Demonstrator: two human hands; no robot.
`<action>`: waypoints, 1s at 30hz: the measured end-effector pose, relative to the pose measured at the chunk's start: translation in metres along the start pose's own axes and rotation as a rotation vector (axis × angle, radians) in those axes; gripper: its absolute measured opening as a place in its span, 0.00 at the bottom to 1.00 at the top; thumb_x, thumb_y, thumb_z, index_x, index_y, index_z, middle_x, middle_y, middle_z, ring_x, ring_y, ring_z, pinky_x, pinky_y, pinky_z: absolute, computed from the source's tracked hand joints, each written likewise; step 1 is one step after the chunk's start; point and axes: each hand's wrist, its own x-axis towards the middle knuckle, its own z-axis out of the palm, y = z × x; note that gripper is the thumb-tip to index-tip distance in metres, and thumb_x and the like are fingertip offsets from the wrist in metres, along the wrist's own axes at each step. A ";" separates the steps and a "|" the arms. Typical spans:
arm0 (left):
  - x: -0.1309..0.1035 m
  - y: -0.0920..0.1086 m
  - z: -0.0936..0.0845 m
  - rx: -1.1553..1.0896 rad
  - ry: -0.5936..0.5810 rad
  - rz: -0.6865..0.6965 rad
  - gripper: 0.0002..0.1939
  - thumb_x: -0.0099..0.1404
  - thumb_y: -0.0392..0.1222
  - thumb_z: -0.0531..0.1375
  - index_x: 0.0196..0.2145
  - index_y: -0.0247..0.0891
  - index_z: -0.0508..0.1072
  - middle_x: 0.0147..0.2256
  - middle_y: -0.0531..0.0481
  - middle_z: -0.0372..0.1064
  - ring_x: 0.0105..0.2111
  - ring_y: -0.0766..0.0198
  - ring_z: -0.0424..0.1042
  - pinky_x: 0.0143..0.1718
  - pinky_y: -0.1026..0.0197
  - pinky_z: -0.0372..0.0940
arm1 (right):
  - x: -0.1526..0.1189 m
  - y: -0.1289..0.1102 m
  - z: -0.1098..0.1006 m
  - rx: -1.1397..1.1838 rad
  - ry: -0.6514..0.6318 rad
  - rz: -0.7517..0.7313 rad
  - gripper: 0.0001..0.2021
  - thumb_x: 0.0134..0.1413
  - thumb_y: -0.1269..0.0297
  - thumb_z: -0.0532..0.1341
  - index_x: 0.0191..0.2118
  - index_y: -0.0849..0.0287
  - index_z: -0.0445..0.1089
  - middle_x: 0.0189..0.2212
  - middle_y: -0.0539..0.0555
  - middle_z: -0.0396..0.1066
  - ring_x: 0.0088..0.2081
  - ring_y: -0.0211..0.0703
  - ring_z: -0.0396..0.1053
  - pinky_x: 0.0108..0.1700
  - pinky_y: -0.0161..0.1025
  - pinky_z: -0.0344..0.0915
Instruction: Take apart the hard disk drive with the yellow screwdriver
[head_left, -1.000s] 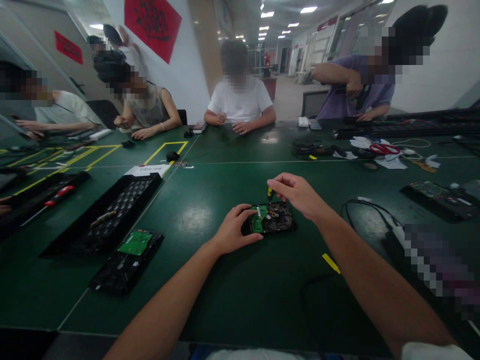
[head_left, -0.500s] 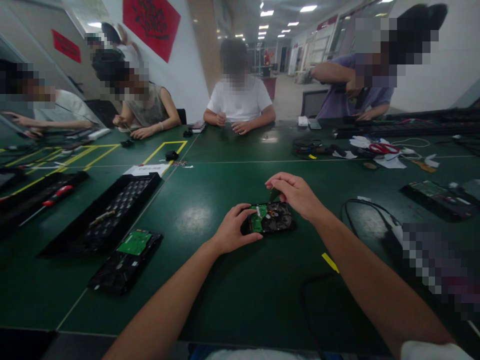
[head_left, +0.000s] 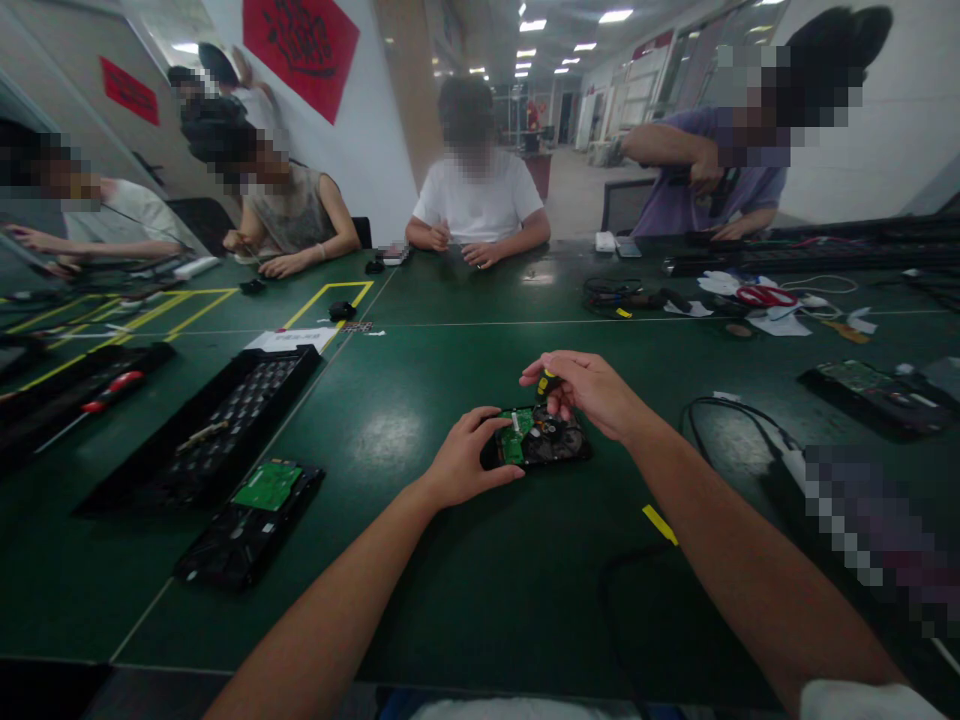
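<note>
Hard drive (head_left: 559, 447), one: right of left hand (head_left: 466, 456), whose parted thumb and fingers grip its end. Right hand (head_left: 592, 393): fingers closed on yellow-and-black tool (head_left: 549, 382), above drive.

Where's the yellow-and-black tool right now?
In the head view, just right of centre: the yellow-and-black tool is in the right hand, at the far edge of the black drive, whose left end the left hand holds.

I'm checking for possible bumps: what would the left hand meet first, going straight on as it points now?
Probably the black-and-green drive: the left hand spans its left end, though exact depth is unclear.
</note>
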 end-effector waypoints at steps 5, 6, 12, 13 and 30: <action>0.001 0.000 0.000 -0.004 0.002 0.000 0.39 0.60 0.62 0.68 0.64 0.48 0.66 0.63 0.41 0.60 0.63 0.45 0.62 0.64 0.39 0.61 | -0.001 0.000 0.003 0.139 -0.032 0.047 0.12 0.66 0.55 0.61 0.38 0.59 0.72 0.44 0.61 0.79 0.23 0.36 0.71 0.20 0.33 0.66; 0.001 0.000 0.000 -0.004 0.004 0.001 0.39 0.60 0.63 0.68 0.64 0.48 0.66 0.63 0.41 0.60 0.63 0.45 0.62 0.64 0.40 0.62 | -0.001 -0.001 0.004 0.167 -0.031 0.057 0.11 0.66 0.55 0.61 0.38 0.58 0.71 0.43 0.60 0.79 0.23 0.36 0.72 0.21 0.33 0.68; 0.000 0.000 0.001 0.006 0.006 0.001 0.39 0.60 0.63 0.68 0.63 0.46 0.67 0.63 0.41 0.60 0.64 0.47 0.62 0.65 0.42 0.61 | -0.001 0.001 0.007 0.128 0.012 0.022 0.12 0.69 0.51 0.59 0.46 0.53 0.70 0.40 0.54 0.75 0.25 0.36 0.73 0.23 0.33 0.69; 0.000 0.000 0.001 0.009 0.002 -0.001 0.39 0.60 0.64 0.68 0.64 0.47 0.67 0.63 0.41 0.60 0.64 0.46 0.62 0.65 0.42 0.62 | 0.000 0.001 0.006 0.070 0.030 0.003 0.13 0.69 0.51 0.58 0.48 0.53 0.71 0.40 0.54 0.74 0.24 0.35 0.71 0.22 0.33 0.66; 0.001 0.002 -0.002 0.013 -0.009 -0.011 0.39 0.60 0.63 0.68 0.64 0.48 0.66 0.64 0.40 0.60 0.64 0.44 0.62 0.64 0.38 0.62 | 0.004 0.008 0.000 -0.218 0.106 -0.108 0.21 0.61 0.40 0.62 0.36 0.56 0.72 0.28 0.50 0.71 0.26 0.37 0.65 0.28 0.36 0.60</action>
